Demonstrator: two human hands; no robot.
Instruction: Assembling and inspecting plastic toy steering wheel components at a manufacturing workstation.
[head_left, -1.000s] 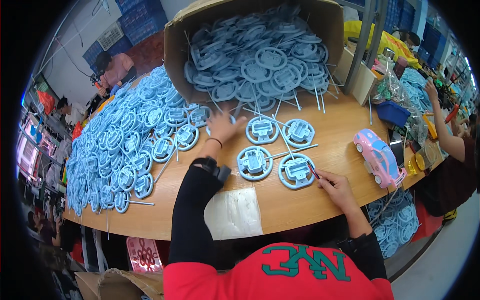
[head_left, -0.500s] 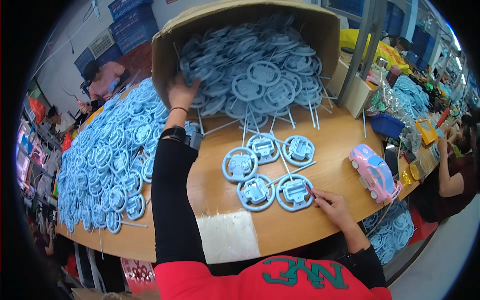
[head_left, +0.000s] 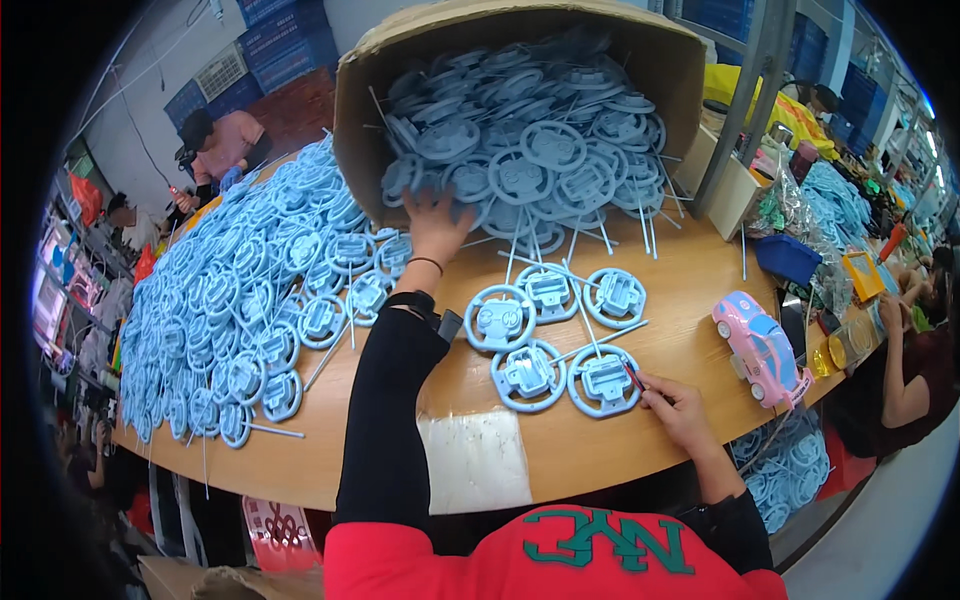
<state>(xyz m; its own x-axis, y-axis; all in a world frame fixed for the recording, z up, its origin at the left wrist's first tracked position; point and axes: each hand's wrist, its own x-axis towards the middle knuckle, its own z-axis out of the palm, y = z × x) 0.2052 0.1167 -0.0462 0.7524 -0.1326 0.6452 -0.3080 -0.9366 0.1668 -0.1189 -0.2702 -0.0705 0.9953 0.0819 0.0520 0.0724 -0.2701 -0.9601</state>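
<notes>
My left hand reaches to the lower front of a tilted cardboard box. Its fingers are spread against light blue plastic toy steering wheels heaped in the box; I see no piece gripped. My right hand pinches a thin dark red tool, its kind unclear, with the tip at the rim of a steering wheel lying on the table. Beside that one lie several more, among them a face-up wheel and one with its housing showing. Thin rods stick out from some.
A large pile of blue steering wheels covers the table's left. A pink toy car stands at the right, near a blue bin. A pale sheet lies at the front edge. Other people work at both sides.
My left hand has moved right and down from the box's left wall to its front opening. My right hand stays by the same wheel with the tool. The whole view has shifted slightly.
</notes>
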